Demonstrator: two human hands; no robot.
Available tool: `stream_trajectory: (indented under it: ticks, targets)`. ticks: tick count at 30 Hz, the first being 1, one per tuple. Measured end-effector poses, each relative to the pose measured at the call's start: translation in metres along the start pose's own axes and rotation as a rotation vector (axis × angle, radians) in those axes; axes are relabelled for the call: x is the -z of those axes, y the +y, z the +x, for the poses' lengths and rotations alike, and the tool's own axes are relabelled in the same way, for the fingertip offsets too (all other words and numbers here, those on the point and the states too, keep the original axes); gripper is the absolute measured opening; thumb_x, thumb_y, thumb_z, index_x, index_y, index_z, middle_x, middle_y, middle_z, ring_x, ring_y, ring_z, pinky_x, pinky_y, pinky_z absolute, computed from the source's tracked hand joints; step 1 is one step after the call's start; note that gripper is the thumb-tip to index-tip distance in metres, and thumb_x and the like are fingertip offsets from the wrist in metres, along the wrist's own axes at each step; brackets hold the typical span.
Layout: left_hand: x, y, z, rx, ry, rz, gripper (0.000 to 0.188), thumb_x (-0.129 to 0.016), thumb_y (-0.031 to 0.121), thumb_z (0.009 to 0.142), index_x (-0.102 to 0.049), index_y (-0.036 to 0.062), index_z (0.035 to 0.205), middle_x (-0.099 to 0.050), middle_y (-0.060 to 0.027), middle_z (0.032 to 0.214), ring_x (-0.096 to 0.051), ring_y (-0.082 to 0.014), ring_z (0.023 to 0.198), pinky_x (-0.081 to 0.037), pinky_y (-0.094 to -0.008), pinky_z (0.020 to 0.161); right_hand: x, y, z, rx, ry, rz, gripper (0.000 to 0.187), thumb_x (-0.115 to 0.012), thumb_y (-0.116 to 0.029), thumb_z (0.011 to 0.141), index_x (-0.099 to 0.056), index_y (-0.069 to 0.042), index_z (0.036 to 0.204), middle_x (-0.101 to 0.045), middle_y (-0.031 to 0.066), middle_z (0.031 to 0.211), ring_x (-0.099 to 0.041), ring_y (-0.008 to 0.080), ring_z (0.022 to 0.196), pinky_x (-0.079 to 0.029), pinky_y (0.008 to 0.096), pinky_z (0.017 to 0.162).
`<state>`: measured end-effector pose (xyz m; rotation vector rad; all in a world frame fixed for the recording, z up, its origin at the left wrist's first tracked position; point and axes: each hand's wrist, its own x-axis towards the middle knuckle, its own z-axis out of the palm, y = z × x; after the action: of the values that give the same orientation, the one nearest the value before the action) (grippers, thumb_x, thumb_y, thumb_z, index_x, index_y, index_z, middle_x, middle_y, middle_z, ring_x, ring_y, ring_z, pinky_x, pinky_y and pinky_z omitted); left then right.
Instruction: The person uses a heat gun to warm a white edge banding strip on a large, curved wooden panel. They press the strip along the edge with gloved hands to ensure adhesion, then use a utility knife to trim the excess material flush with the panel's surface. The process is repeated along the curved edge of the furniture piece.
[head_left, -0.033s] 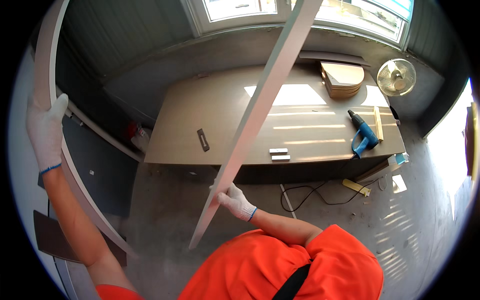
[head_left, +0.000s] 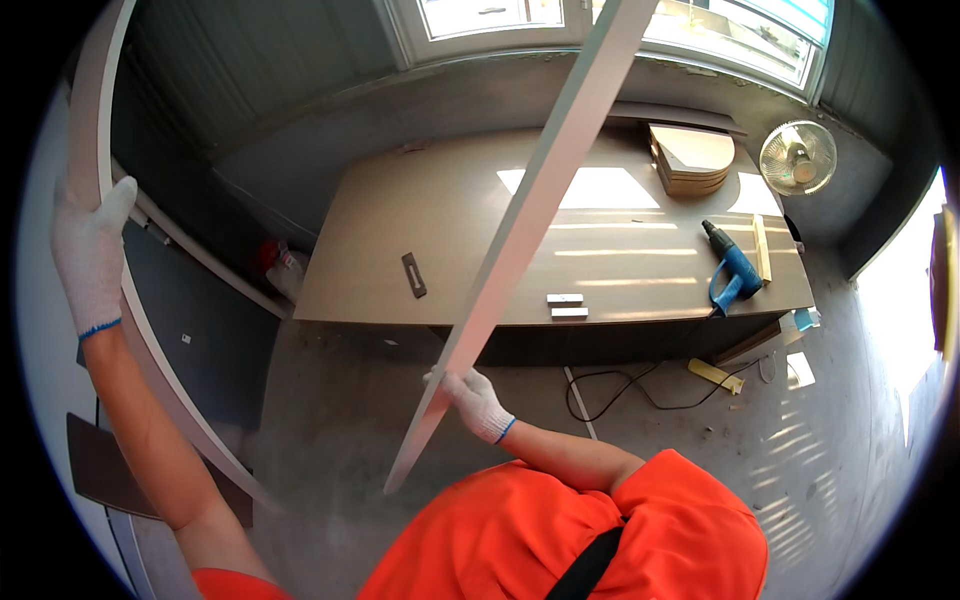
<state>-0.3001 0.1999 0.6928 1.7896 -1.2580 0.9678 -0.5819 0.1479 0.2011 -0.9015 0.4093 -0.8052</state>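
Observation:
In a white knitted glove with a blue cuff, my left hand is closed on the edge of a long, pale board standing at the far left. That board looks bowed in this wide picture, and my thumb lies on its near edge. My gloved right hand grips a long, narrow white board near its lower end, fingers wrapped behind and partly hidden. This second board slants up and to the right, past the upper edge of the picture. It passes in front of the worktable.
On the worktable are a blue heat gun, a yellowish wooden strip, stacked rounded panels, two small pale blocks and a dark slotted plate. A fan stands behind. A black cord trails over the floor.
The table and its contents appear slightly farther right in the picture. The narrow board's upper part has also moved a little right. Both hands keep their hold.

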Motion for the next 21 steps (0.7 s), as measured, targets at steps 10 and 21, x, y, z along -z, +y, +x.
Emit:
stream_trajectory:
  ticks: [10,21]
  targets:
    - [0.077,-0.125,-0.02,0.055,0.019,-0.146,0.061,-0.083,0.04,0.096,-0.07,-0.005,0.135,-0.074,-0.0136,0.118,-0.07,-0.0219,0.112,-0.05,-0.0345,0.107,-0.07,-0.039,-0.018,0.329,0.329,-0.023,0.045,-0.072,-0.048,0.108,-0.068,-0.003,0.11,-0.076,0.011,0.092,-0.073,0.021,0.081,-0.06,0.0366,0.073]
    - [-0.026,-0.249,-0.08,0.648,0.126,-0.86,0.074,-0.092,0.029,0.091,-0.057,-0.0151,0.14,-0.068,-0.0191,0.129,-0.066,-0.0264,0.118,-0.052,-0.0384,0.104,-0.151,-0.304,-0.016,0.588,0.627,-0.817,0.046,-0.085,-0.042,0.097,-0.068,-0.003,0.08,-0.061,-0.002,0.072,-0.052,0.0056,0.067,-0.04,0.0249,0.057]
